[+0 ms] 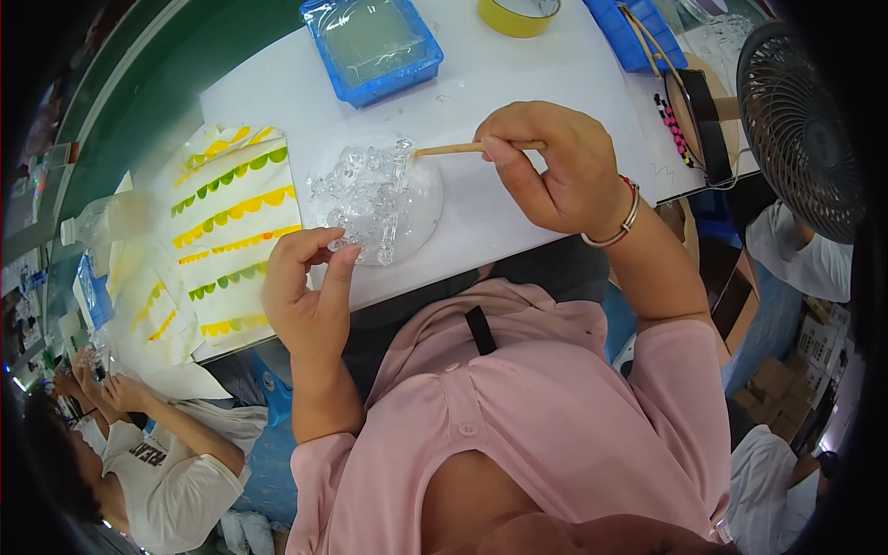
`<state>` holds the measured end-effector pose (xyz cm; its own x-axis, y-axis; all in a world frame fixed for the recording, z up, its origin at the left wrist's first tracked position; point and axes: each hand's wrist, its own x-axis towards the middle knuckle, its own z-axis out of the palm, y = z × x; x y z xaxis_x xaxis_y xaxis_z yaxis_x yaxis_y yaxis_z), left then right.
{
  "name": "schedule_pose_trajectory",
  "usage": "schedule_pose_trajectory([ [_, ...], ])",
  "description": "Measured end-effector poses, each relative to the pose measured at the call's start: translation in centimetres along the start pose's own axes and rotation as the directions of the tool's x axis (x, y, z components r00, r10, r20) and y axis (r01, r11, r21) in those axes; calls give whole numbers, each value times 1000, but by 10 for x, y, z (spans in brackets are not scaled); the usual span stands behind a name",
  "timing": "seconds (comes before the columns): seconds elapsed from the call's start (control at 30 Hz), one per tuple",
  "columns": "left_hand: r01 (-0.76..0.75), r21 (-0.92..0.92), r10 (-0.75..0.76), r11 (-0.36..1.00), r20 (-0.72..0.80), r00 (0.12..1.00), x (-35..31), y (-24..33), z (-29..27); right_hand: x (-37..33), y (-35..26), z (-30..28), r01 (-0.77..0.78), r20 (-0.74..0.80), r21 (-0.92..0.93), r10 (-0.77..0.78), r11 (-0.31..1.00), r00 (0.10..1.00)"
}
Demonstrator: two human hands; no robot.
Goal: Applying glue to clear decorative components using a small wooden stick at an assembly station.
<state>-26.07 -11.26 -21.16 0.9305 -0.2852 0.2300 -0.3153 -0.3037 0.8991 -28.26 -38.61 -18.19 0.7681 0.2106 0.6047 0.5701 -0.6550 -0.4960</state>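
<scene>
Small clear plastic pieces lie heaped on a round transparent dish on the white tabletop. My right hand grips a thin wooden stick between thumb and fingers. The tip of that stick meets the upper right edge of the heap; whether it has bristles is too small to tell. At the lower left edge of the heap, my left hand is closed in a pinch, thumb and forefinger around a clear plastic piece whose outline blends into the others.
Beyond the dish stands a blue tray covered with clear film. A yellow tape roll, a blue bin and a black fan are farther right. Patterned paper lies left, near a plastic bottle. Another person works at lower left.
</scene>
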Motion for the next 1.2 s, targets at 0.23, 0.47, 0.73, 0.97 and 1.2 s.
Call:
schedule_pose_trajectory([
  [0.23,22,1,-22,1000,-7,1000,0,1,0,-12,-13,-12,-2,97,34,-2,999,995],
  [0.47,11,12,-11,1000,-7,1000,-1,3,2,-13,-14,-7,-29,38,20,29,999,999],
  [0.73,-4,11,4,1000,7,1000,-5,4,6,-22,-26,-5,-25,1,66,25,998,1000],
  [0.97,-8,17,8,1000,21,1000,-9,7,10,-30,-35,0,7,0,148,-8,989,1000],
  [1.2,3,9,-4,1000,24,1000,-10,8,12,-34,-36,-1,-29,-14,90,30,996,999],
])
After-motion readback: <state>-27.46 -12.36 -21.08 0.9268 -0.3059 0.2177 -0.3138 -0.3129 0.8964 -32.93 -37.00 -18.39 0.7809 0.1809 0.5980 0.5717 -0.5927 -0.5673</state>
